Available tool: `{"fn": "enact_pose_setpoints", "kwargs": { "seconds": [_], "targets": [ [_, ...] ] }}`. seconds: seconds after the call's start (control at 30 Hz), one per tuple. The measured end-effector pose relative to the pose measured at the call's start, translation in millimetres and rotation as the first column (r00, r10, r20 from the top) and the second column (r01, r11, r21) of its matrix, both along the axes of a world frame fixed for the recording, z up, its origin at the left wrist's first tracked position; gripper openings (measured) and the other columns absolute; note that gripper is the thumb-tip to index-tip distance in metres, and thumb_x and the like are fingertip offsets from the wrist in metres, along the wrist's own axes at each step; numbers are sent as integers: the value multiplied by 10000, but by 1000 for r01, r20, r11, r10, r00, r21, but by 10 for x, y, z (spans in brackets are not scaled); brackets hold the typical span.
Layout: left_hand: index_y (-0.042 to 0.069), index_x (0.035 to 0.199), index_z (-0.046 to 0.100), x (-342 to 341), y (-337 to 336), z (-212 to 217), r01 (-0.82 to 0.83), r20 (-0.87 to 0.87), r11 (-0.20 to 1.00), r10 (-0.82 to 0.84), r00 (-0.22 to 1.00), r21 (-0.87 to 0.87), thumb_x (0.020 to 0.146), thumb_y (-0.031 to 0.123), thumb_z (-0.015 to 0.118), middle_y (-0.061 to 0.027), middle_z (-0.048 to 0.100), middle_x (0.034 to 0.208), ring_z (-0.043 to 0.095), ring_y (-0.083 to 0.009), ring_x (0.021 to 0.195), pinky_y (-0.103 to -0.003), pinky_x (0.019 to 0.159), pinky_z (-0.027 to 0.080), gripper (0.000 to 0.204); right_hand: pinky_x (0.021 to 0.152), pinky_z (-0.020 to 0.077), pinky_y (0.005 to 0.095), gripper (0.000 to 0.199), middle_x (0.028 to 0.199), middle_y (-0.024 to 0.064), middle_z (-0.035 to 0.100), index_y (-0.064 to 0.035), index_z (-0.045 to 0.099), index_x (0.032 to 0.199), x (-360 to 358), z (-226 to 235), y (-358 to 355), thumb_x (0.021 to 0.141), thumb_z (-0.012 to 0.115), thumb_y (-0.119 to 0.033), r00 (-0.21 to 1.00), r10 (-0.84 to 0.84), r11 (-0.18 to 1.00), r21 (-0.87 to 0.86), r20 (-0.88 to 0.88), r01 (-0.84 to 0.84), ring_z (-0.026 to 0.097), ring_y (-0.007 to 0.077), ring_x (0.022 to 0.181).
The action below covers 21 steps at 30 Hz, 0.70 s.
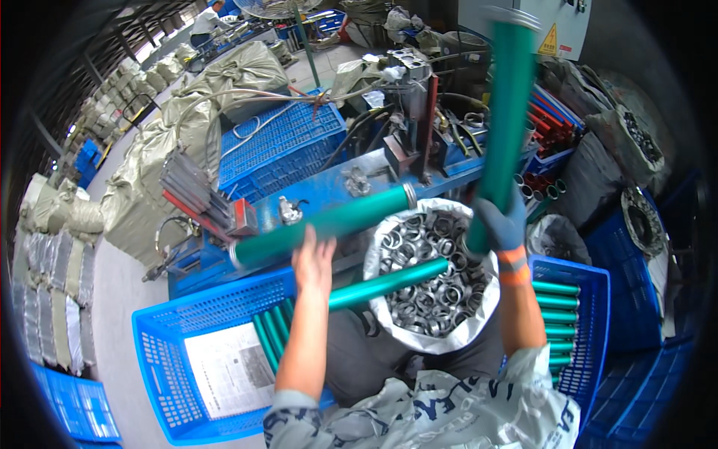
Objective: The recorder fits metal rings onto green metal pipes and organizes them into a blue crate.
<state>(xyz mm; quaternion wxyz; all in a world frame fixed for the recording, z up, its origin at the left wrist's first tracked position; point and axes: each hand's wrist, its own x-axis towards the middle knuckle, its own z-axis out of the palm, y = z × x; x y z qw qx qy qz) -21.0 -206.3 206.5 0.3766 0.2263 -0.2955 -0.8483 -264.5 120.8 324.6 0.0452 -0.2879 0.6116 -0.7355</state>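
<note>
My bare left hand has its fingers stretched out and apart, with the fingertips at the near edge of a green metal tube. That tube slants above the blue bench, blurred, with a silvery ring at its right end. My right hand, in a dark glove with an orange cuff, is closed around the lower part of another green tube, held nearly upright and smeared by motion. Between my arms stands a white sack full of metal rings. A third green tube reaches over the sack's left rim.
A blue crate at left holds green tubes and a printed sheet; more tubes lie in blue crating at right. Beyond are a blue bench with fixtures, an upturned blue crate and a grey cabinet.
</note>
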Motion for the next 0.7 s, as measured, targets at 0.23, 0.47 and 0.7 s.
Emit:
{"fn": "enact_pose_setpoints", "kwargs": {
  "seconds": [0.23,0.47,0.7],
  "targets": [
    [-26,1585,574,-1254,-1699,-749,-200,210,973,173,962,116,1032,328,934,-244,647,1579,638,-442,1494,-605,1277,532,748,708,585,363,857,1002,140,724,47,662,1328,1024,-392,1674,868,879,-642,979,-101,994,-25,177,107,716,229,816],
    [-37,1603,561,-1481,-1787,-1085,-166,291,976,119,949,142,1046,409,909,-292,664,1561,658,-490,1472,-643,1260,534,795,706,632,365,881,1045,126,743,27,669,1373,1337,-533,2287,813,975,-580,919,-217,976,65,329,208,753,225,834],
    [-52,1645,514,-1356,-1744,-982,-49,426,998,24,905,48,1072,606,808,-383,654,1567,720,-503,1408,-666,1186,571,920,748,648,362,692,1141,148,774,8,667,1379,1333,-729,2361,932,935,-446,891,-240,971,73,384,229,762,225,859]
  ]
}}
